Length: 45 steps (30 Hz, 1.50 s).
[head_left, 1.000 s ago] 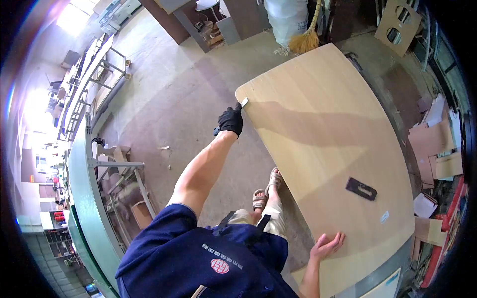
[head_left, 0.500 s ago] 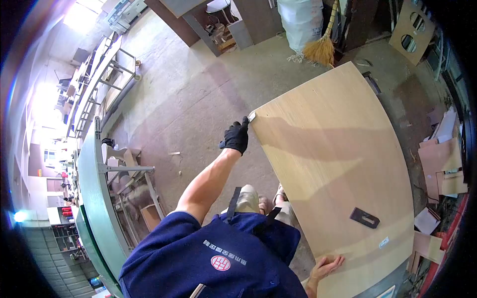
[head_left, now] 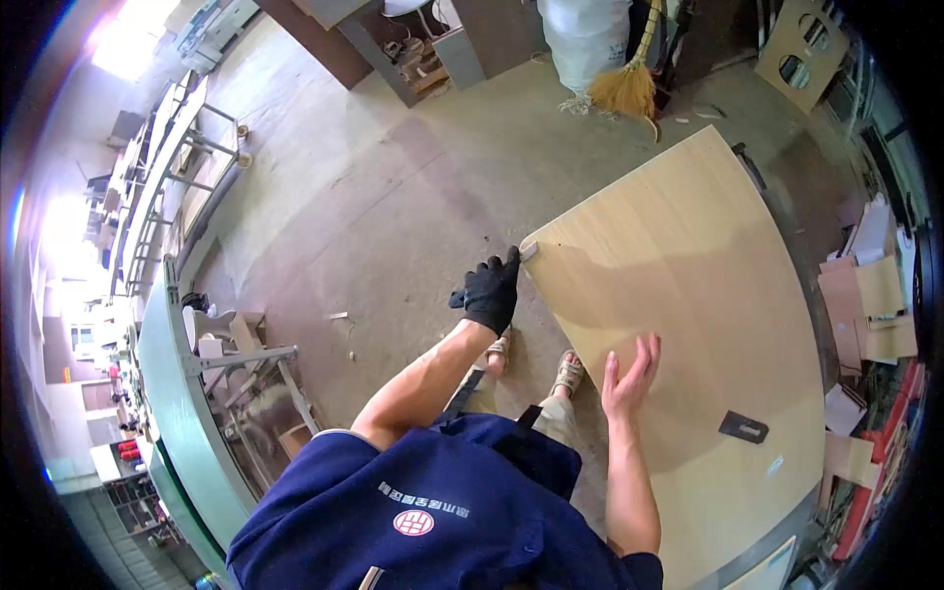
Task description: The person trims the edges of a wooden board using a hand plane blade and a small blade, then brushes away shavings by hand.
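A large wood-grain board [head_left: 678, 256] lies flat on my right, its near left corner beside my left hand. My left hand [head_left: 490, 295], in a black glove, is closed at that corner. A small pale block [head_left: 529, 253] shows at its fingertips against the board's edge; its exact kind is unclear. My bare right hand [head_left: 631, 379] is over the left part of the board, fingers apart and holding nothing. Whether it touches the surface I cannot tell. A dark slotted plate [head_left: 743, 427] lies on the board, with a small pale label [head_left: 775, 466] near it.
A straw broom [head_left: 627, 90] and a white sack [head_left: 586, 44] stand beyond the board. Board offcuts [head_left: 870, 295] are piled along the right. A green-topped table [head_left: 182, 393] and a metal frame [head_left: 246, 360] are on the left. My sandalled feet [head_left: 568, 374] are beside the board.
My right hand has moved forward from the near part of the board toward its middle left edge. My left hand stays at the corner with the pale block. The view has shifted slightly.
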{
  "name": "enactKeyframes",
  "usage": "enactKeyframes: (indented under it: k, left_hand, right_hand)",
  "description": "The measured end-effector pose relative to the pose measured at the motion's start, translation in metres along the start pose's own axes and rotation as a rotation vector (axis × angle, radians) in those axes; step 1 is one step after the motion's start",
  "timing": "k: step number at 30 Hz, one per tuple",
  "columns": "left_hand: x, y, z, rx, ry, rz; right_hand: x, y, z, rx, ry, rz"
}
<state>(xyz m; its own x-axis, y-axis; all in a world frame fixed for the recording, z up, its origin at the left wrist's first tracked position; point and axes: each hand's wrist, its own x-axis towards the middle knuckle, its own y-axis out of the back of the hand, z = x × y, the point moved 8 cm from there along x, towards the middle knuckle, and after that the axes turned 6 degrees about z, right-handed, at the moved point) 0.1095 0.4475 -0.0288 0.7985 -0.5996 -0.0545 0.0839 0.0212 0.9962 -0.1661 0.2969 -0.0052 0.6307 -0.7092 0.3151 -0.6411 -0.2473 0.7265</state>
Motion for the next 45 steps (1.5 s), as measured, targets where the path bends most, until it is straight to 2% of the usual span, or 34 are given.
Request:
enactKeyframes:
  k: [3, 5, 8, 14, 17, 20, 23, 24, 27, 30, 32, 34, 37, 43, 45]
  left_hand:
    - [0.007, 0.014, -0.002, 0.011, -0.1, -0.054]
    - [0.012, 0.001, -0.009, 0.004, -0.246, -0.023]
    - [0.016, 0.004, -0.011, 0.017, -0.336, -0.024]
    - [0.019, 0.005, -0.011, 0.025, -0.308, -0.06]
    - [0.017, 0.001, -0.01, 0.017, -0.221, -0.07]
    - [0.021, 0.005, -0.013, -0.056, -0.219, -0.162]
    - [0.054, 0.003, -0.028, -0.04, -0.141, -0.079]
    - [0.068, 0.011, -0.033, -0.092, -0.104, -0.15]
    - [0.076, 0.022, -0.043, -0.057, -0.214, -0.103]
    - [0.042, -0.001, -0.052, -0.215, -0.284, -0.064]
    - [0.009, -0.001, -0.04, -0.252, -0.369, 0.034]
    - [0.001, 0.001, -0.031, -0.27, -0.307, -0.064]
    - [0.007, -0.004, -0.027, -0.162, -0.362, 0.041]
    - [0.037, -0.005, -0.028, -0.081, -0.448, 0.021]
    - [0.045, 0.005, -0.025, -0.017, -0.47, -0.066]
  right_hand:
    - [0.002, -0.015, -0.01, -0.184, 0.039, 0.022]
    - [0.001, -0.017, -0.009, -0.206, 0.034, 0.031]
    - [0.0, -0.016, -0.011, -0.214, 0.017, 0.04]
    - [0.002, -0.015, -0.017, -0.247, 0.035, 0.033]
    - [0.006, -0.015, -0.02, -0.267, 0.046, 0.028]
    - [0.004, -0.014, -0.018, -0.277, 0.043, 0.014]
    - [0.002, -0.016, -0.016, -0.282, 0.043, 0.016]
    - [0.003, -0.016, -0.017, -0.281, 0.035, 0.01]
    - [0.007, -0.014, -0.015, -0.266, 0.031, 0.016]
    - [0.005, -0.013, -0.015, -0.256, 0.021, 0.026]
    - [0.006, -0.014, -0.015, -0.254, 0.024, 0.022]
    - [0.006, -0.014, -0.012, -0.26, 0.024, 0.013]
    - [0.006, -0.014, -0.014, -0.254, 0.026, 0.02]
    - [0.006, -0.014, -0.012, -0.25, -0.001, 0.022]
    - [0.006, -0.013, -0.012, -0.254, -0.002, 0.023]
